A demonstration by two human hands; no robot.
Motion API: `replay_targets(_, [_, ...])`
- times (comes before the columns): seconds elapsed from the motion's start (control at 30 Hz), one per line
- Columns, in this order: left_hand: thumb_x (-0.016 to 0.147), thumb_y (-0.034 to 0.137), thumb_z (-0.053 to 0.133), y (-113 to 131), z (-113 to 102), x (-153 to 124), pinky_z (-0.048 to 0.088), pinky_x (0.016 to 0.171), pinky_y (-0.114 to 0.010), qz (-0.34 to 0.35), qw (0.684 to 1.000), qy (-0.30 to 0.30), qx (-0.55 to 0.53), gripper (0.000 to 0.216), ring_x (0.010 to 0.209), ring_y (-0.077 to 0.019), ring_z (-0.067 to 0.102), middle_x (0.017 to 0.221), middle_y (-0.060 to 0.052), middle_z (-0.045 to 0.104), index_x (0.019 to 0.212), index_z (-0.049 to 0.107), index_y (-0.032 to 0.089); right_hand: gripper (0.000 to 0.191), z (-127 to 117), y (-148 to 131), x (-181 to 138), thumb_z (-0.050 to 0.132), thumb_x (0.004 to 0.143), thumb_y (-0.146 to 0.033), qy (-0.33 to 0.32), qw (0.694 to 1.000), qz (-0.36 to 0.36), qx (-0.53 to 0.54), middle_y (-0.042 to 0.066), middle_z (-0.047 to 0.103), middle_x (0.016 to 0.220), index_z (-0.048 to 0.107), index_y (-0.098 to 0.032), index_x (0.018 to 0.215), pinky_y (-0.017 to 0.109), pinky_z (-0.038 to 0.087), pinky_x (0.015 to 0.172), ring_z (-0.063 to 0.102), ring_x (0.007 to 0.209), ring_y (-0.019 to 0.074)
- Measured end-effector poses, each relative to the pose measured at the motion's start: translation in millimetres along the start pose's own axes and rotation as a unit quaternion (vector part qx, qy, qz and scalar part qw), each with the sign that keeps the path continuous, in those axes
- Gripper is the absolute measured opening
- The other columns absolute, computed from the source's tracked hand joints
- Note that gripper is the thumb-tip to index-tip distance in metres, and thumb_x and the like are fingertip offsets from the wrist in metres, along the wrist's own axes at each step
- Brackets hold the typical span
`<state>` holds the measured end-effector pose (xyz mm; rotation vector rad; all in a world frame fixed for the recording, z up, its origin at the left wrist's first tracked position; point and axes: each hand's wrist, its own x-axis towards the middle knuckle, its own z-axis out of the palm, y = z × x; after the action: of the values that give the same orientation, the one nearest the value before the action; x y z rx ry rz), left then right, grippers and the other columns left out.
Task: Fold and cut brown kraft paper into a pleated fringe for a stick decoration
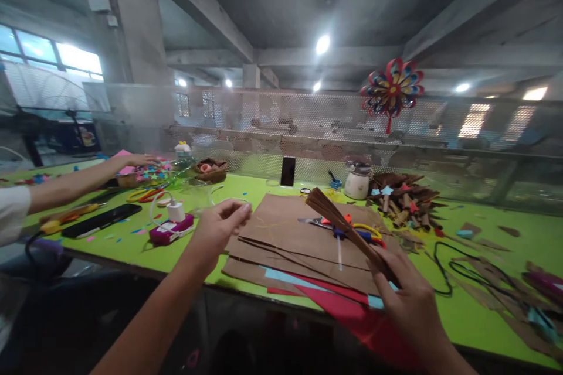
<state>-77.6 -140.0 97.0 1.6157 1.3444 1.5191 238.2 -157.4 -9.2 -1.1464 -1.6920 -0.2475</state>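
My right hand (411, 299) is closed on a bundle of long brown paper strips (341, 224) that slants up to the left over the table. My left hand (220, 225) is raised above the table's front edge, thumb and fingers pinched together; what they pinch is too thin to make out. Below both hands lie stacked brown paper sheets (281, 228), with blue and red sheets (334, 296) sticking out toward me. Scissors with coloured handles (352, 228) rest on the brown sheets.
The green table (484, 310) carries a pile of brown paper rolls (402, 199), a white jar (357, 183), an upright phone (288, 171), a charger on a purple box (172, 225) and black cord (457, 272). Another person's arm (83, 179) reaches over coloured scraps at left. A paper pinwheel (392, 88) hangs on the mesh.
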Motion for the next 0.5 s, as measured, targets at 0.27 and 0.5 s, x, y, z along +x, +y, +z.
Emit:
replay_targets(0.27, [0.077,0.037,0.063,33.0,80.9,-14.2,0.039,0.056,-0.024,0.058,0.983,-0.173,-0.003,0.032,0.059,-0.0124,0.052,0.063,-0.001,0.061,0.099,0.065,0.014,0.027,-8.8,20.7,-2.1,0.052,0.085,-0.018,0.031,0.999,-0.016,-0.019,0.004,0.059,0.088,0.059,-0.021,0.111,0.029,0.046,0.071,0.059,0.081,0.0183])
replay_targets(0.5, [0.079,0.039,0.058,22.3,71.6,-9.9,0.034,0.051,-0.022,-0.027,0.982,-0.174,-0.069,0.028,0.045,-0.009,0.043,0.044,0.004,0.049,0.08,0.069,0.014,0.026,-4.2,32.0,-11.9,0.05,0.084,-0.02,-0.006,0.999,0.049,0.003,0.004,0.058,0.083,0.062,-0.02,0.108,0.028,0.047,0.065,0.058,0.074,0.0182])
